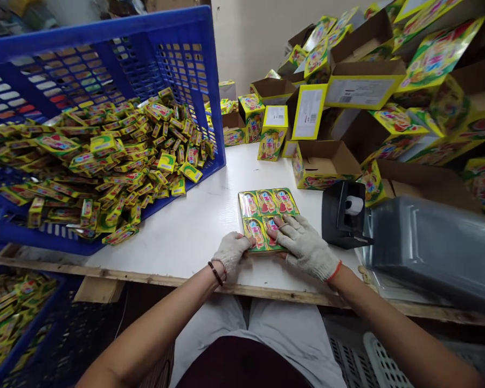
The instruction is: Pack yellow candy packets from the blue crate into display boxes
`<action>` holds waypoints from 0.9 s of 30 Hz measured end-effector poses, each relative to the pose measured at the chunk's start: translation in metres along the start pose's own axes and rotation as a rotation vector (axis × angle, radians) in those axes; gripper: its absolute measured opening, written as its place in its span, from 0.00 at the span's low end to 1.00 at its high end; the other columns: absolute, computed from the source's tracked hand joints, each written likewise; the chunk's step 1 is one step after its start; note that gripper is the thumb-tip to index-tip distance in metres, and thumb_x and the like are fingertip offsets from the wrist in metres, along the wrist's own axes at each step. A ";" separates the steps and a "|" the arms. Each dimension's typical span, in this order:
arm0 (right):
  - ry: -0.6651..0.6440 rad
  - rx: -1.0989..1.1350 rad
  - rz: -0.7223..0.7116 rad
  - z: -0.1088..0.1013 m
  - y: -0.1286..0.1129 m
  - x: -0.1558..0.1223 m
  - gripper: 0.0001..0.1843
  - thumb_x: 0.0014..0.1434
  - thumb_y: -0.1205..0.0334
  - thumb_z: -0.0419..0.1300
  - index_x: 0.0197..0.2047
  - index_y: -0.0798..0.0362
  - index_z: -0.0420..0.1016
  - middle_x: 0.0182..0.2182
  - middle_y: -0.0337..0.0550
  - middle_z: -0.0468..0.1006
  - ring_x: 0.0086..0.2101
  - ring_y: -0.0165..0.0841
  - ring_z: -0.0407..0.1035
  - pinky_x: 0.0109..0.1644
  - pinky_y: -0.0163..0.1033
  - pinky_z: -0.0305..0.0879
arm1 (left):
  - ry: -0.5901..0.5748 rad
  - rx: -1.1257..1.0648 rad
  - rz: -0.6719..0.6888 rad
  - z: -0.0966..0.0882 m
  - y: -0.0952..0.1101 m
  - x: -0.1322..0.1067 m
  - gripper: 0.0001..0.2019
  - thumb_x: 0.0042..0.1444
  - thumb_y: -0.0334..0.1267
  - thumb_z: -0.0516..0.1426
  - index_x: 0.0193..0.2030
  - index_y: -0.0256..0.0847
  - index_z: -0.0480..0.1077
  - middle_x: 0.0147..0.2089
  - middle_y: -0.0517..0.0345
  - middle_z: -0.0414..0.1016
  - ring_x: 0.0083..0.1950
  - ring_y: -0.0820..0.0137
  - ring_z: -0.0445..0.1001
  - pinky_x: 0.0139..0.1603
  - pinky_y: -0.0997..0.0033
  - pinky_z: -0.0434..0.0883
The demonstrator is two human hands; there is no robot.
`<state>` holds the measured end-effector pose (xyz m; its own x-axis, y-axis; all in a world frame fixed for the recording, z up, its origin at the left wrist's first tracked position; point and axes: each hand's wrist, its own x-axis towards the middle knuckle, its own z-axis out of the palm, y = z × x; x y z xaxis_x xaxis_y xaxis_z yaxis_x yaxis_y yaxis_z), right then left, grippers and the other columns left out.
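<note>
A flat block of small yellow-green packets (267, 207), laid in two rows, rests on the white table (194, 226) in front of me. My left hand (231, 252), in a white knit glove, is curled against the block's near left corner. My right hand (303, 243), also gloved, lies flat on the block's near right part with fingers spread.
A tilted blue crate (178, 37) full of loose packets stands at the left. A black tape dispenser (343, 215) sits right of the block, beside a grey plastic sheet (436, 248). Open printed cartons (327, 161) pile up at the back right. Another blue crate (12, 318) sits below left.
</note>
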<state>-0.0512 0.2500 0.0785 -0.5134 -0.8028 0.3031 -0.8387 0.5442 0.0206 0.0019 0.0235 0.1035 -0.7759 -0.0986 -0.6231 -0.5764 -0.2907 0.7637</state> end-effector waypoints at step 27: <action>0.079 -0.008 0.009 0.011 -0.042 0.016 0.23 0.63 0.61 0.59 0.61 0.48 0.74 0.62 0.52 0.73 0.61 0.53 0.63 0.66 0.64 0.53 | -0.119 -0.269 0.213 -0.001 -0.054 -0.006 0.23 0.38 0.53 0.69 0.24 0.41 0.62 0.24 0.64 0.66 0.28 0.76 0.64 0.36 0.70 0.71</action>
<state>-0.0266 0.2117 0.0719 -0.5050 -0.7761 0.3778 -0.8323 0.5538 0.0250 0.0376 0.0386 0.0659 -0.9046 -0.0771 -0.4192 -0.3233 -0.5167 0.7928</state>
